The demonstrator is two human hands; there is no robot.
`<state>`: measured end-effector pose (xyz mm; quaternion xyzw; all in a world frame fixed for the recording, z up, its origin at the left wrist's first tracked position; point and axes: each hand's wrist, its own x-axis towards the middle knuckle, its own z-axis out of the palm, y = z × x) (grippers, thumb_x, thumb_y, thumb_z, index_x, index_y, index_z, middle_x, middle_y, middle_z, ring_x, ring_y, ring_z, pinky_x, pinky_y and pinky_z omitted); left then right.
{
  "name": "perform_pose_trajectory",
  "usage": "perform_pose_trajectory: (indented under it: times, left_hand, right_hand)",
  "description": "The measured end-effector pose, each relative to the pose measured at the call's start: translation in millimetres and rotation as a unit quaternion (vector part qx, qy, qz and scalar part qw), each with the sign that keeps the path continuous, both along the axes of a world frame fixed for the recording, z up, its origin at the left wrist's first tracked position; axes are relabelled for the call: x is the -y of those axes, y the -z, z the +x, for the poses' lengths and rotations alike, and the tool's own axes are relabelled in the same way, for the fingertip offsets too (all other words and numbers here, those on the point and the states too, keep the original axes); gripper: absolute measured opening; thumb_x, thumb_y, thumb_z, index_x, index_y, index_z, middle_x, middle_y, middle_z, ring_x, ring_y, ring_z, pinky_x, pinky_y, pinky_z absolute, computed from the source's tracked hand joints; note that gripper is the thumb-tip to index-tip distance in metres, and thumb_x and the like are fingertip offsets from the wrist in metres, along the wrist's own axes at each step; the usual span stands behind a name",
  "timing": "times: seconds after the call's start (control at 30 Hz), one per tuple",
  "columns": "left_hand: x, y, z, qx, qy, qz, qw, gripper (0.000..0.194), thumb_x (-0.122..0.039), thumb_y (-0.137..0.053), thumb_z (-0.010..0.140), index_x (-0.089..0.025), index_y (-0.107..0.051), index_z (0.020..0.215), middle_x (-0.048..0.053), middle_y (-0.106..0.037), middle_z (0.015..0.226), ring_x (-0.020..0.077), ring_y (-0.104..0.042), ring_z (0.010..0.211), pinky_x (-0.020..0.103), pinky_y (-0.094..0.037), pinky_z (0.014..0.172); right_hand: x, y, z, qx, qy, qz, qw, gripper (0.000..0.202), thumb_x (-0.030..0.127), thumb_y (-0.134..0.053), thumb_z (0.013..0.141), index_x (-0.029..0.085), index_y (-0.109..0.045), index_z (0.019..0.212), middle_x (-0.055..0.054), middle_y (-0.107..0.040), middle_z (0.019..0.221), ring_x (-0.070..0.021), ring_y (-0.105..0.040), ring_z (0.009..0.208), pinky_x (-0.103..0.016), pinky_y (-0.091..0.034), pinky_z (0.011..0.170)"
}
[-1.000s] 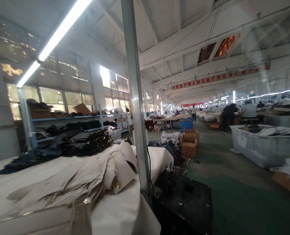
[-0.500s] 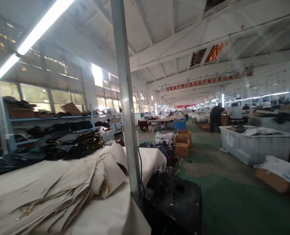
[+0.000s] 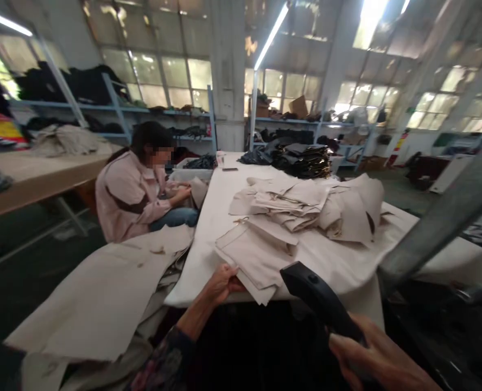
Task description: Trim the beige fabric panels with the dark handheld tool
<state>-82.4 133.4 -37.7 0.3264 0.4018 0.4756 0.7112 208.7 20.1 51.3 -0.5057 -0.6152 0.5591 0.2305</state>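
My left hand pinches the near left edge of a beige fabric piece at the front of the white-covered table. At the lower right my right hand is wrapped round the handle of a black handheld tool. The tool's flat head points up and left, just right of the fabric piece and apart from it. Behind lies a heap of beige fabric pieces. More beige pieces hang in a stack left of my left arm.
A person in a pink jacket sits at the table's left side, holding beige fabric. A stack of black pieces lies at the far end. A slanted metal post stands at the right. Blue shelves line the windows.
The view has swung left and down from the hall to the table. Both hands, the tool and the seated person have come into view.
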Motion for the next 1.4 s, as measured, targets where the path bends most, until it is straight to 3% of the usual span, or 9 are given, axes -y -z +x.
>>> perform_pose_trajectory:
  times: [0.13, 0.37, 0.5, 0.63, 0.77, 0.9, 1.03, 1.23, 1.4]
  left_hand:
    - [8.8, 13.0, -7.6, 0.008, -0.015, 0.010, 1.000, 0.025, -0.031, -0.069, 0.077, -0.006, -0.063, 0.079, 0.010, -0.071, 0.068, 0.0218, -0.069, 0.062, 0.038, -0.057, 0.064]
    - [4.2, 14.0, -2.8, 0.028, -0.011, 0.031, 0.999, 0.030, -0.034, -0.072, 0.071, -0.005, -0.064, 0.077, 0.016, -0.073, 0.067, 0.0243, -0.069, 0.057, 0.035, -0.057, 0.056]
    - [4.8, 15.4, -5.7, 0.029, -0.016, 0.031, 0.999, 0.031, -0.035, -0.072, 0.070, -0.006, -0.064, 0.074, 0.016, -0.072, 0.066, 0.0251, -0.070, 0.058, 0.037, -0.057, 0.058]
    - [2.5, 16.2, -6.0, 0.025, -0.030, 0.036, 0.999, 0.029, -0.035, -0.073, 0.069, -0.008, -0.064, 0.073, 0.013, -0.072, 0.062, 0.0246, -0.069, 0.056, 0.039, -0.057, 0.060]
    - [-0.8, 20.0, -2.4, 0.007, -0.042, 0.027, 0.999, 0.027, -0.033, -0.072, 0.069, -0.007, -0.064, 0.076, 0.012, -0.071, 0.061, 0.0246, -0.069, 0.055, 0.039, -0.057, 0.059]
    - [-3.2, 23.2, 1.1, -0.005, -0.052, 0.015, 0.999, 0.024, -0.029, -0.068, 0.072, -0.006, -0.063, 0.078, 0.012, -0.071, 0.061, 0.0239, -0.069, 0.054, 0.036, -0.058, 0.055]
    - [-4.0, 22.3, 1.5, -0.007, -0.047, 0.006, 0.999, 0.024, -0.029, -0.068, 0.072, -0.007, -0.062, 0.077, 0.013, -0.071, 0.060, 0.0237, -0.069, 0.054, 0.033, -0.057, 0.052]
    - [-2.0, 16.8, -0.9, -0.016, -0.036, 0.002, 0.999, 0.027, -0.031, -0.070, 0.070, -0.006, -0.062, 0.078, 0.014, -0.072, 0.061, 0.0263, -0.070, 0.056, 0.037, -0.058, 0.056]
    - [-0.9, 14.7, -1.6, -0.026, -0.036, -0.003, 0.999, 0.025, -0.030, -0.070, 0.069, -0.008, -0.059, 0.072, 0.016, -0.071, 0.061, 0.0270, -0.070, 0.057, 0.040, -0.058, 0.058]
  right_hand:
    - [1.4, -3.6, -4.6, 0.038, -0.028, -0.033, 0.998, 0.044, 0.062, -0.050, 0.082, 0.018, -0.049, 0.075, 0.005, -0.048, 0.049, -0.0092, -0.043, 0.044, -0.021, -0.038, 0.046]
    - [1.7, 13.3, -14.0, 0.061, -0.019, -0.067, 0.996, 0.043, 0.057, -0.058, 0.080, 0.016, -0.057, 0.092, 0.002, -0.057, 0.058, -0.0145, -0.054, 0.053, -0.023, -0.044, 0.052]
    - [-10.2, 30.0, -34.5, 0.023, -0.057, -0.077, 0.995, 0.038, 0.052, -0.058, 0.080, 0.016, -0.055, 0.088, 0.004, -0.054, 0.055, -0.0106, -0.048, 0.045, -0.021, -0.041, 0.046]
    - [-22.6, 31.8, -50.0, -0.002, -0.088, -0.090, 0.992, 0.029, 0.045, -0.056, 0.083, 0.016, -0.050, 0.081, 0.006, -0.051, 0.050, -0.0074, -0.043, 0.039, -0.018, -0.038, 0.040]
    - [-27.0, 19.2, -38.0, -0.019, -0.085, -0.076, 0.993, 0.032, 0.048, -0.054, 0.084, 0.017, -0.048, 0.076, 0.006, -0.049, 0.047, -0.0072, -0.041, 0.038, -0.018, -0.036, 0.040]
    - [-25.7, 8.1, -7.2, 0.010, -0.014, -0.049, 0.999, 0.037, 0.052, -0.051, 0.086, 0.018, -0.046, 0.072, 0.005, -0.047, 0.047, -0.0080, -0.043, 0.040, -0.019, -0.036, 0.042]
    - [-17.6, 12.9, 12.1, 0.041, 0.004, -0.055, 0.998, 0.040, 0.055, -0.049, 0.085, 0.018, -0.045, 0.070, 0.005, -0.047, 0.047, -0.0089, -0.044, 0.041, -0.020, -0.037, 0.044]
    - [-12.9, 35.4, -4.9, 0.005, -0.053, -0.076, 0.996, 0.035, 0.051, -0.052, 0.086, 0.018, -0.046, 0.077, 0.006, -0.049, 0.048, -0.0073, -0.042, 0.040, -0.019, -0.037, 0.043]
    - [-27.0, 31.4, -20.0, -0.003, -0.046, -0.081, 0.996, 0.031, 0.047, -0.052, 0.085, 0.018, -0.045, 0.074, 0.007, -0.048, 0.047, -0.0067, -0.041, 0.039, -0.018, -0.037, 0.041]
